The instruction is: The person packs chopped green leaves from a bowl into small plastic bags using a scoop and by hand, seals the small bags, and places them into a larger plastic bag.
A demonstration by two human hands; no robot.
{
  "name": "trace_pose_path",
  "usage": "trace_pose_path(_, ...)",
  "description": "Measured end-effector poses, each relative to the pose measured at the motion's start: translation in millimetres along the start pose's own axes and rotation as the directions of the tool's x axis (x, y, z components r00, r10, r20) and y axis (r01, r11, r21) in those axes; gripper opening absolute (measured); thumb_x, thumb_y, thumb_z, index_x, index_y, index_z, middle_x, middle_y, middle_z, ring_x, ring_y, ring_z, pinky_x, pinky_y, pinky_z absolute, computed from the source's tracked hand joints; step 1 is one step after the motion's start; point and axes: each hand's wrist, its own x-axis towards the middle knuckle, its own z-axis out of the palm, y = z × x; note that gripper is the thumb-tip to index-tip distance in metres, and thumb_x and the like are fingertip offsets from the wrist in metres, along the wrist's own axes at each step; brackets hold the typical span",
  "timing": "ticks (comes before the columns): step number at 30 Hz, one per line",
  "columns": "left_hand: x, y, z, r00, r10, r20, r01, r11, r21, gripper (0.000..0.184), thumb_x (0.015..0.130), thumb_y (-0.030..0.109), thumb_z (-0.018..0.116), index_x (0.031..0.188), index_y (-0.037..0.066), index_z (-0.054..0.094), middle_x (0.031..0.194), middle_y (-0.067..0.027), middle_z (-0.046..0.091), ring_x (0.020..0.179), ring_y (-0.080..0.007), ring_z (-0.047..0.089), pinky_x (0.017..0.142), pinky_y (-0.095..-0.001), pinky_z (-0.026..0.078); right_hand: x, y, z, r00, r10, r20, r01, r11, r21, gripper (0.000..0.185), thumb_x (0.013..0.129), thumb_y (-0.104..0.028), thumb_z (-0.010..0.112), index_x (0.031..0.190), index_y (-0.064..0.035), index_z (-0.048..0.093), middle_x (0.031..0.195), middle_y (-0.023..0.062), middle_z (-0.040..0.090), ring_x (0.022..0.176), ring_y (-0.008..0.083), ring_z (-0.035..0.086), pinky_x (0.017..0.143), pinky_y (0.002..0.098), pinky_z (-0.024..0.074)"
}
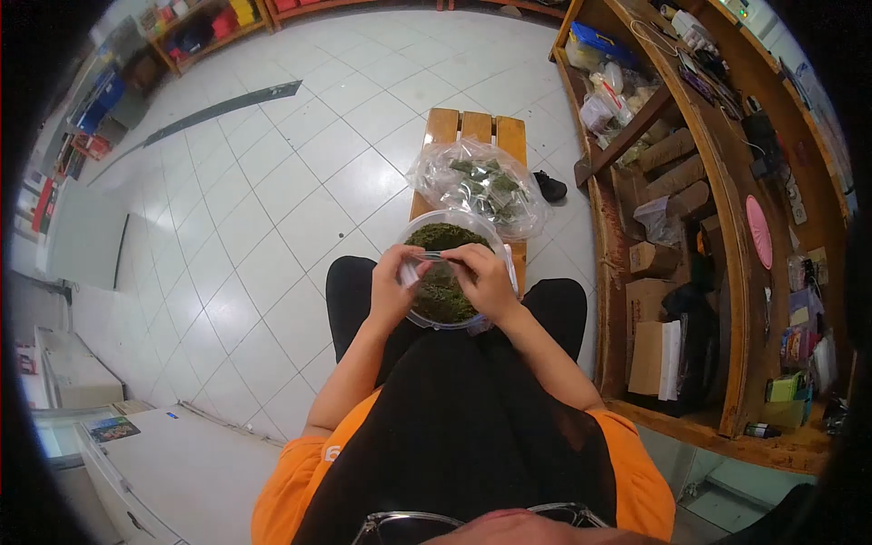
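A round clear tub (498, 243) holding green-brown dried leafy material (445, 304) stands at the near end of a wooden bench, between the knees. Above the tub, my left hand (396, 280) and my right hand (481, 277) pinch a small clear plastic bag (431, 257) by its top edge, one at each side. The bag's lower part is hard to make out against the leafy material. Just beyond the tub, a large clear plastic bag (490, 186) with green packets inside lies on the bench.
The slatted wooden bench (442, 127) extends forward. A black shoe (549, 186) is on the tiled floor right of it. Wooden shelving (627, 272) with boxes and bags stands close on the right. White cabinets (173, 472) are at the lower left.
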Motion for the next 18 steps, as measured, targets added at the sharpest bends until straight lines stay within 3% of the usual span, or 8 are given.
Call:
trace_pose_path(2,-0.2,3.3,-4.8,1.000,0.030,0.001,-0.030,1.000,-0.007,0.019,0.079,0.009,0.074,0.094,0.003,0.063,0.086,-0.0100,0.064,0.085,-0.0241,0.061,0.077,-0.0333,0.047,0.8,-4.6,-3.3,0.998,0.052,-0.045,-0.052,0.999,0.016,0.024,0.080,0.001,0.066,0.103,-0.0035,0.066,0.089,0.0115,0.064,0.078,0.0236,0.060,0.069,0.0321,0.0483)
trace_pose_path(4,0.8,8.8,-10.9,0.998,0.058,-0.002,-0.058,0.998,-0.011,0.010,0.080,0.008,0.072,0.087,0.003,0.065,0.081,-0.0096,0.063,0.081,-0.0244,0.060,0.075,-0.0330,0.047,0.7,-10.4,-4.4,0.965,0.262,0.003,-0.262,0.964,0.046,0.024,0.079,0.001,0.066,0.103,-0.0048,0.067,0.089,0.0107,0.064,0.079,0.0253,0.059,0.070,0.0333,0.0469)
trace_pose_path(5,2.2,10.1,-13.6,0.991,0.128,0.025,-0.130,0.988,0.083,0.009,0.080,0.007,0.072,0.085,0.003,0.065,0.081,-0.0089,0.063,0.079,-0.0251,0.059,0.073,-0.0332,0.046,1.5,-9.7,-3.8,0.965,0.262,0.005,-0.262,0.964,0.046,0.024,0.079,0.001,0.066,0.103,-0.0048,0.067,0.089,0.0107,0.064,0.079,0.0253,0.059,0.070,0.0333,0.0469)
trace_pose_path(7,3.1,12.7,-15.4,0.979,0.195,0.055,-0.201,0.964,0.171,0.008,0.079,0.006,0.072,0.083,0.003,0.065,0.080,-0.0083,0.063,0.078,-0.0258,0.058,0.071,-0.0335,0.045,4.3,-6.6,-2.4,0.999,0.029,0.014,-0.027,0.993,-0.117,0.023,0.078,-0.003,0.066,0.101,-0.0064,0.067,0.086,0.0098,0.063,0.080,0.0265,0.056,0.074,0.0358,0.0448)
trace_pose_path(9,2.6,14.6,-14.4,0.944,0.306,0.127,-0.327,0.922,0.207,0.011,0.074,0.001,0.070,0.083,0.005,0.065,0.081,-0.0071,0.063,0.077,-0.0277,0.056,0.070,-0.0352,0.045,3.9,-2.9,2.1,0.996,0.027,0.083,-0.018,0.993,-0.114,0.022,0.077,-0.005,0.067,0.099,-0.0066,0.067,0.084,0.0099,0.062,0.083,0.0278,0.055,0.074,0.0376,0.0448)
trace_pose_path(14,-2.6,17.5,-15.9,0.954,0.276,0.117,-0.298,0.913,0.277,0.016,0.069,-0.003,0.066,0.083,0.005,0.065,0.081,-0.0069,0.063,0.080,-0.0285,0.056,0.071,-0.0360,0.045,6.4,-6.2,8.6,0.985,0.100,0.141,-0.058,0.959,-0.277,0.010,0.075,-0.011,0.067,0.084,-0.0059,0.067,0.078,0.0112,0.061,0.083,0.0311,0.056,0.072,0.0412,0.0453)
trace_pose_path(16,-2.3,16.1,-16.2,0.960,0.265,0.087,-0.279,0.923,0.264,0.017,0.068,-0.003,0.065,0.083,0.005,0.065,0.081,-0.0074,0.063,0.081,-0.0292,0.056,0.072,-0.0363,0.045,5.7,-3.8,7.7,0.948,0.244,0.204,-0.160,0.921,-0.355,0.013,0.078,-0.017,0.067,0.076,-0.0035,0.065,0.072,0.0139,0.060,0.077,0.0339,0.058,0.066,0.0426,0.0454)
trace_pose_path(18,-1.7,14.7,-17.2,0.975,0.220,0.021,-0.219,0.952,0.212,0.010,0.074,0.000,0.067,0.082,0.004,0.064,0.081,-0.0078,0.063,0.081,-0.0272,0.057,0.073,-0.0355,0.045,9.6,0.1,8.5,0.927,0.294,0.233,-0.239,0.942,-0.237,0.018,0.080,-0.020,0.067,0.076,-0.0031,0.066,0.071,0.0150,0.061,0.073,0.0356,0.058,0.064,0.0435,0.0450)
